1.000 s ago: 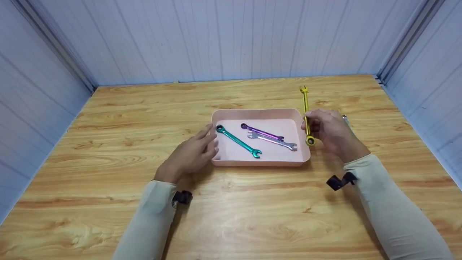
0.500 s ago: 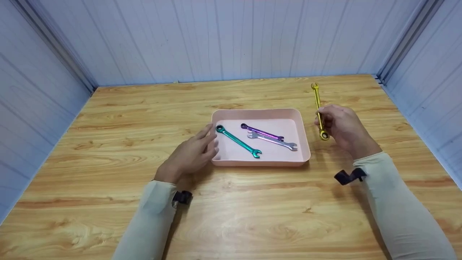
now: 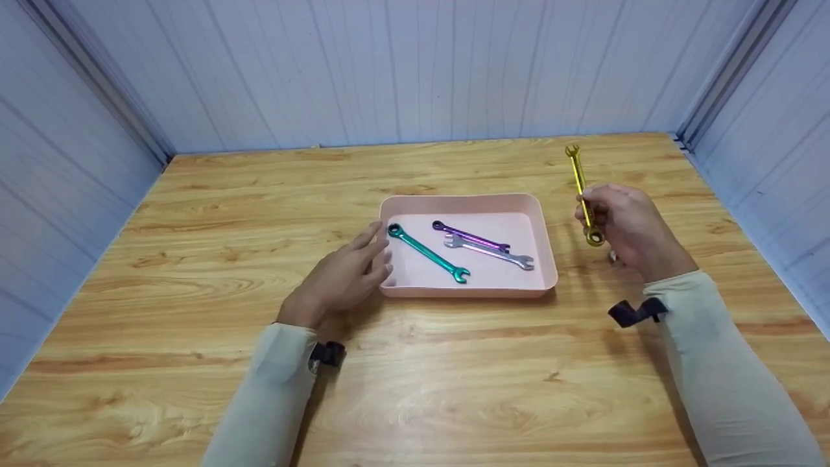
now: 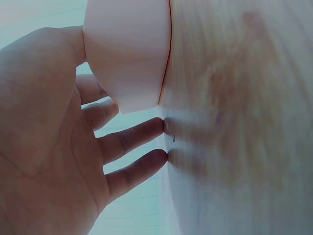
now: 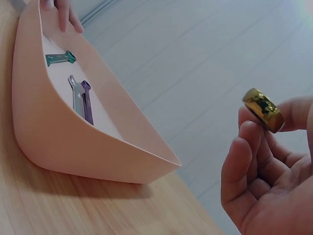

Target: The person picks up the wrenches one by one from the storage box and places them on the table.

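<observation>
My right hand [image 3: 626, 227] pinching yellow wrench [image 3: 582, 192] right of pink tray [image 3: 546, 259], long axis near-vertical, open end up, ring end down, left hand [image 3: 343, 279] fingers spread at tray's left wall

pink tray [image 3: 548, 259] mid-table blocks path between hands; bare tabletop [image 3: 194, 259] all round it.
</observation>
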`<state>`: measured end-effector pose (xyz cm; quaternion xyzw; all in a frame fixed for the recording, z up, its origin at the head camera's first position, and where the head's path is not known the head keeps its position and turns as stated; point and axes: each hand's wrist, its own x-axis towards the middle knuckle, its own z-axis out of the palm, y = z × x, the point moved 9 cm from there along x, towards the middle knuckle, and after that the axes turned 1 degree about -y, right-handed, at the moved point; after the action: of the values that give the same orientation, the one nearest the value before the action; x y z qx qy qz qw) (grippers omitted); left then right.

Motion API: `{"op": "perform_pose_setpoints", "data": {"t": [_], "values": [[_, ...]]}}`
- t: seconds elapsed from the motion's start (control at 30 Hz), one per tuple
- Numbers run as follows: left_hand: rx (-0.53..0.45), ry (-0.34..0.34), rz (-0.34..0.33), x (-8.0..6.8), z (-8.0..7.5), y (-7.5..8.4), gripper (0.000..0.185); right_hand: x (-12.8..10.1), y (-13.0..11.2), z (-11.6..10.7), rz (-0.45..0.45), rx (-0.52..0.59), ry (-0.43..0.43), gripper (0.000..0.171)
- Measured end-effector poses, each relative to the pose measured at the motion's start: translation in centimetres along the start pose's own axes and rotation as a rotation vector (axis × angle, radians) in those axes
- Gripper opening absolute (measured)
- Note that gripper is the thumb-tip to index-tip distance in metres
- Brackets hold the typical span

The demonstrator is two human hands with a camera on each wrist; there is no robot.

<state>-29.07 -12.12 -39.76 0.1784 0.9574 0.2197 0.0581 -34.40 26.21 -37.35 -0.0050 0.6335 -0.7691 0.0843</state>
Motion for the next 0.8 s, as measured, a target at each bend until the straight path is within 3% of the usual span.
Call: {"op": "perform_pose_setpoints", "data": {"t": [0.23,0.47,0.8], "values": [[-0.006,-0.008,-0.018,-0.1,0.1,-0.2,0.058,0.0,-0.3,-0.8,-0.033,0.043,0.008,0.017],[-0.012,-0.002,-0.020,0.0,0.1,-0.2,0.058,0.1,0.0,-1.6,-0.047,0.005,0.058,0.020],[-0.008,-0.009,-0.018,0.0,0.0,-0.3,0.058,0.4,0.8,-2.8,-0.013,0.014,0.097,0.022]]}}
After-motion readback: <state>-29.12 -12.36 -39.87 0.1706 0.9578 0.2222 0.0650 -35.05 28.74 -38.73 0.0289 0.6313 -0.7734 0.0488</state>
